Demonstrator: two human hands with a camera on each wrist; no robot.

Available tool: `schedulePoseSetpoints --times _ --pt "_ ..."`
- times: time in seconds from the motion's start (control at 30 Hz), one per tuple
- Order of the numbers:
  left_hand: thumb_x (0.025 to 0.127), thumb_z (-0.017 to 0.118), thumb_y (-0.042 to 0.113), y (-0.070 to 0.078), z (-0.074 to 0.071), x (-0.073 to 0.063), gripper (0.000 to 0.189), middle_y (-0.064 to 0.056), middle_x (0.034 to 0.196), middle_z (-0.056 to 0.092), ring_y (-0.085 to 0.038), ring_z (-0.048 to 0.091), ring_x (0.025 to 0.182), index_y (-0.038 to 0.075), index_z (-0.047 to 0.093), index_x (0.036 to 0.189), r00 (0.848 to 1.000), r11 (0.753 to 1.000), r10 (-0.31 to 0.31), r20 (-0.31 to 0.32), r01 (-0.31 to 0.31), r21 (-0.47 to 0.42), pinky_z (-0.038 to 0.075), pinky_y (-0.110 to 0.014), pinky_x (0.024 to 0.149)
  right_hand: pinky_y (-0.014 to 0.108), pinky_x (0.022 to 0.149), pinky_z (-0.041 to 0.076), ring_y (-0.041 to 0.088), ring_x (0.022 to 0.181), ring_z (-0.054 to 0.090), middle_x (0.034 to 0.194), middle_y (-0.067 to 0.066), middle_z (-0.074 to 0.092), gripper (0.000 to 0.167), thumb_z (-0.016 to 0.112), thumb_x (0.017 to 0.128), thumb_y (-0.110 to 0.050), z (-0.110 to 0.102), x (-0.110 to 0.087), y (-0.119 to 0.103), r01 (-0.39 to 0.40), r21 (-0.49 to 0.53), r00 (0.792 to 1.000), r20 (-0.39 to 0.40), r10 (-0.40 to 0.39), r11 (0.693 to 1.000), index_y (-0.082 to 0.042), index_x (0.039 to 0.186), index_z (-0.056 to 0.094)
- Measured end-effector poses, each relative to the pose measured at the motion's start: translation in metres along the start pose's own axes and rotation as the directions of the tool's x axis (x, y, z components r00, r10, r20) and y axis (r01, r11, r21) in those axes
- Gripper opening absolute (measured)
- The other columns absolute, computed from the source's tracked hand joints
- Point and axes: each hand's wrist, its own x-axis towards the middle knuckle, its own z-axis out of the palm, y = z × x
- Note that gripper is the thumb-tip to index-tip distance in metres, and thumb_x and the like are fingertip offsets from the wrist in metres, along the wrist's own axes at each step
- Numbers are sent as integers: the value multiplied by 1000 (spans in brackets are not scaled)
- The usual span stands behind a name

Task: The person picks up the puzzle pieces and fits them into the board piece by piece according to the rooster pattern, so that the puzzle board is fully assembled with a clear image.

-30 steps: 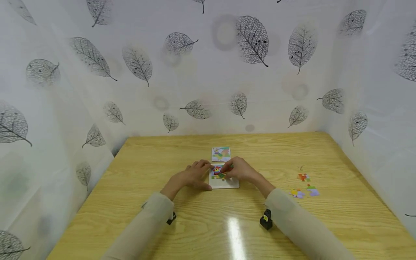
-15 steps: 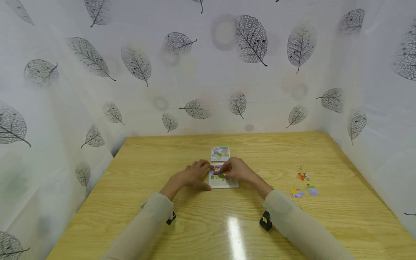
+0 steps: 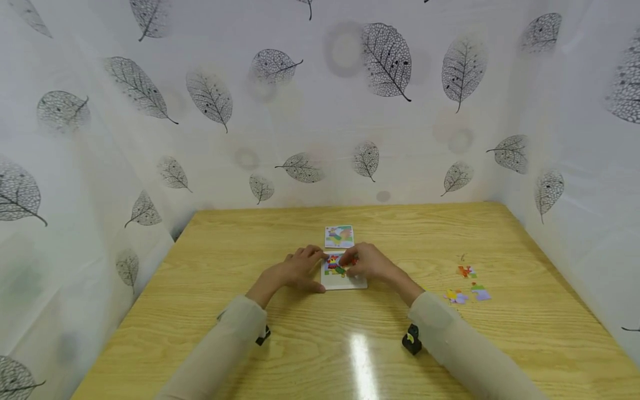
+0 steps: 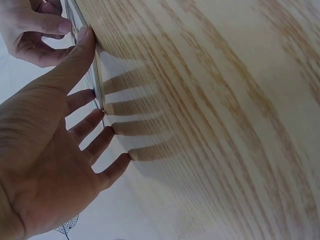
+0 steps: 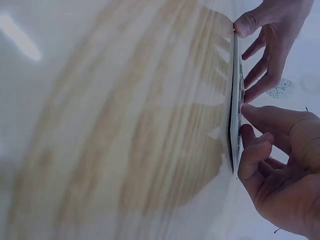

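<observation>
A white puzzle board (image 3: 345,285) lies flat mid-table, its upper part filled with a colourful rooster picture (image 3: 332,264). At the board's left side rests my left hand (image 3: 301,270), thumb at the near corner and index finger at the far one. In the left wrist view, the other fingers of this hand are spread, tips on the table. Over the board's right half, my right hand (image 3: 369,262) has thumb and index finger bent down to a puzzle piece (image 3: 341,270) at the picture, pinching it; the fingers hide part of it. A square reference card (image 3: 339,236) lies just beyond the board.
Several loose puzzle pieces lie to the right: an orange one (image 3: 466,271), a purple and green one (image 3: 481,292), and yellow and purple ones (image 3: 456,296). White curtains (image 3: 320,111) with a leaf print stand behind and beside the wooden table (image 3: 240,239).
The right hand has stayed over the board, with only small shifts of its fingers and forearm. My left hand holds its place at the board's left side.
</observation>
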Motion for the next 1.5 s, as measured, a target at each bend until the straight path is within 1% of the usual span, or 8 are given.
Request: schedulePoseSetpoints --times 0.03,0.1,0.2,0.3,0.53,0.77,0.97,1.5 --pt "92 78 45 0 0 0 81 -12 160 34 -39 33 147 12 41 156 1000 1000 0 -2 0 -1 31 -64 116 37 87 57 20 98 67 107 6 77 21 77 88 0 -2 -1 0 -3 6 1000 0 3 1000 -2 109 77" --pt "92 78 45 0 0 0 81 -12 160 34 -39 33 147 12 41 156 1000 1000 2 -4 -2 1 31 -64 117 32 73 56 16 84 66 109 8 76 21 74 92 -1 -6 -6 0 -21 33 1000 -3 22 999 -2 113 76" --pt "92 78 45 0 1 0 80 -13 160 33 -40 33 147 12 41 156 1000 1000 4 -4 -4 0 31 -64 117 25 52 45 10 57 51 114 10 74 23 69 96 -2 -14 -12 1 -43 64 999 -14 44 997 -3 118 74" --pt "93 78 44 -1 1 0 80 -13 160 33 -40 33 146 12 41 156 1000 1000 12 -3 -12 2 31 -64 116 26 45 41 10 45 40 119 15 69 26 66 98 -4 -23 -18 5 -62 95 998 -21 64 994 -3 123 72" --pt "93 78 41 -1 1 -1 80 -16 159 33 -42 34 145 9 41 155 1000 1000 21 -1 -21 7 32 -66 115 32 46 42 13 48 41 126 21 64 31 65 102 -9 -45 -33 23 -92 166 996 -5 94 982 -2 131 67" --pt "93 78 43 0 0 -2 80 -15 161 32 -41 33 147 12 40 156 1000 1000 13 5 -13 -2 30 -66 116 30 47 40 16 52 42 129 27 61 37 65 102 -9 -63 -51 39 -84 187 996 52 76 979 4 137 60" --pt "92 79 43 -1 1 -1 80 -15 160 33 -41 34 146 11 41 155 1000 1000 13 3 -13 -7 31 -66 116 30 48 41 17 55 43 132 27 59 44 65 104 -14 -78 -69 53 -127 218 990 94 109 968 2 143 55" --pt "92 79 43 1 0 -1 81 -14 160 32 -41 31 148 11 41 156 1000 1000 9 6 -9 -23 27 -67 117 33 46 41 15 52 38 134 33 57 49 63 105 -14 -121 -119 84 -153 219 988 45 147 964 6 147 48"
